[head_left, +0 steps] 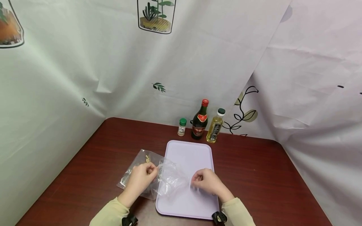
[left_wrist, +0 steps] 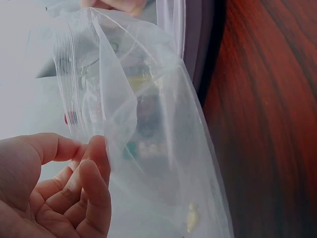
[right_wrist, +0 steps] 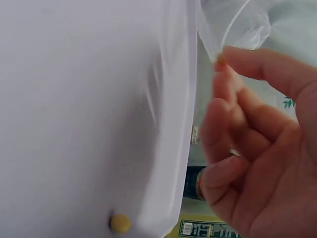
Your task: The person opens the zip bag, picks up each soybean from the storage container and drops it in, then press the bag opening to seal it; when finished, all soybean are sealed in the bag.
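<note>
A clear zip bag [head_left: 142,158] lies partly on the table, its raised mouth spread over a pale lilac tray [head_left: 192,204]. My left hand [head_left: 142,175] pinches the bag's edge between thumb and index finger, close to the ridged seal lines in the left wrist view. A few small yellow beans [head_left: 147,158] show inside, and one pale piece [left_wrist: 192,218] lies low in the bag. Over the tray, my right hand [head_left: 207,181] pinches the opposite edge of the bag at its fingertips. One round yellow bean [right_wrist: 120,223] rests on the tray in the right wrist view.
Behind the tray stand a green-capped shaker [head_left: 182,127], a dark red-capped bottle [head_left: 200,122] and a dark-capped bottle of yellow oil [head_left: 215,127]. A patterned white curtain [head_left: 135,78] hangs behind the dark red wooden table [head_left: 254,175].
</note>
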`<state>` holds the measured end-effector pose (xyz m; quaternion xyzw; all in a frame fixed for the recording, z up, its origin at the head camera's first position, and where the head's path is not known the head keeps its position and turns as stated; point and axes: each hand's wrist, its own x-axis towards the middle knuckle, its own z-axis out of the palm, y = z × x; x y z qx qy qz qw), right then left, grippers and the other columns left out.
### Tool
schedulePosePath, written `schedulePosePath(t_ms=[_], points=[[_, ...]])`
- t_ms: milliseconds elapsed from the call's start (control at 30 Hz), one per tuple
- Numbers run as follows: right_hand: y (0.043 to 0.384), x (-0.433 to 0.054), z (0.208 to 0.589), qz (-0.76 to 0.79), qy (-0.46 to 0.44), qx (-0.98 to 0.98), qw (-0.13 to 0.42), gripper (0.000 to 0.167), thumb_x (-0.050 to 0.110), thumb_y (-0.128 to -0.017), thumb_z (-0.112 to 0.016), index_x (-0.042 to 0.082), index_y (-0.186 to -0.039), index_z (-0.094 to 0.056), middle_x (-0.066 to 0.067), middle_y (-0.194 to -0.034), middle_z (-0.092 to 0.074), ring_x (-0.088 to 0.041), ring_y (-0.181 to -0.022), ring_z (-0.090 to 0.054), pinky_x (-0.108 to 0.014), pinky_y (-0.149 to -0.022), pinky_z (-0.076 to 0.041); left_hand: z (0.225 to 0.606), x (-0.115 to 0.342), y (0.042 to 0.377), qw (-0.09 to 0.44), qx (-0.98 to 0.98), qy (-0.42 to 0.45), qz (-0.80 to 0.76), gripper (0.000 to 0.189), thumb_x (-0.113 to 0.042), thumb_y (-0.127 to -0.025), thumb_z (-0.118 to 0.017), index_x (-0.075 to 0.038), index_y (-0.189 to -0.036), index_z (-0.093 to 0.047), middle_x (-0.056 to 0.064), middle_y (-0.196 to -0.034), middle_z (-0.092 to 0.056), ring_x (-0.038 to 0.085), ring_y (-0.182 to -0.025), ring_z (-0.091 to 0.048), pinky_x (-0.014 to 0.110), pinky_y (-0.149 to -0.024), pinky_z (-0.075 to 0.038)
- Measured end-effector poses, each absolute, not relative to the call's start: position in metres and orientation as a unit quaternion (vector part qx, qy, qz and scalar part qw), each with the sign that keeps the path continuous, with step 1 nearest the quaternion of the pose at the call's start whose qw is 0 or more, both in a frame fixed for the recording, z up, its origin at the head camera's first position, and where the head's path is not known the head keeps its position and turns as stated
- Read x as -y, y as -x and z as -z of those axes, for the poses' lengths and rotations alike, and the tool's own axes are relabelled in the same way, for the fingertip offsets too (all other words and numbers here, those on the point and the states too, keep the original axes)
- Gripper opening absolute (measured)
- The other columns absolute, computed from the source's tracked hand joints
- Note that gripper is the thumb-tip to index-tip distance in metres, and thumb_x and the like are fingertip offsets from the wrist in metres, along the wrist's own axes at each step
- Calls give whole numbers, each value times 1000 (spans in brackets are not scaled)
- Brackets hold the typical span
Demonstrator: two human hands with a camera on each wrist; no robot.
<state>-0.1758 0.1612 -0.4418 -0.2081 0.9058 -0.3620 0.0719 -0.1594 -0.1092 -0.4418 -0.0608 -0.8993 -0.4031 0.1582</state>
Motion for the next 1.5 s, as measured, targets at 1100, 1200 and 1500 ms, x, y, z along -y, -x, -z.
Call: schedulePosePath(t_ms=[1100, 1200, 1500], points=[[180, -163, 439, 393, 195, -898, 16, 6, 13, -79, -74, 11, -84, -70, 7, -66, -58, -1, -57, -48, -20, -54, -41, 442, 108, 159, 156, 901, 66, 398, 22, -13, -81, -69, -19, -63, -60, -16, -48, -50, -2, -46, -42, 20, -49, -35], [179, -166, 440, 388, 193, -901, 20, 6, 14, -79, -74, 11, -83, -70, 7, -65, -58, -2, -56, -47, -20, -52, -41, 442, 108, 159, 155, 901, 69, 399, 21, -13, -82, -69, -18, -63, -60, -16, -49, -50, -3, -45, -42, 20, -48, -35], [170, -184, 441, 376, 180, -906, 79, 4, 14, -78, -72, 12, -80, -69, 5, -62, -54, -4, -46, -46, -23, -41, -41, 440, 108, 157, 146, 899, 65, 408, 23, -13, -83, -68, -17, -62, -59, -14, -48, -50, -2, -45, -43, 20, -48, -36]])
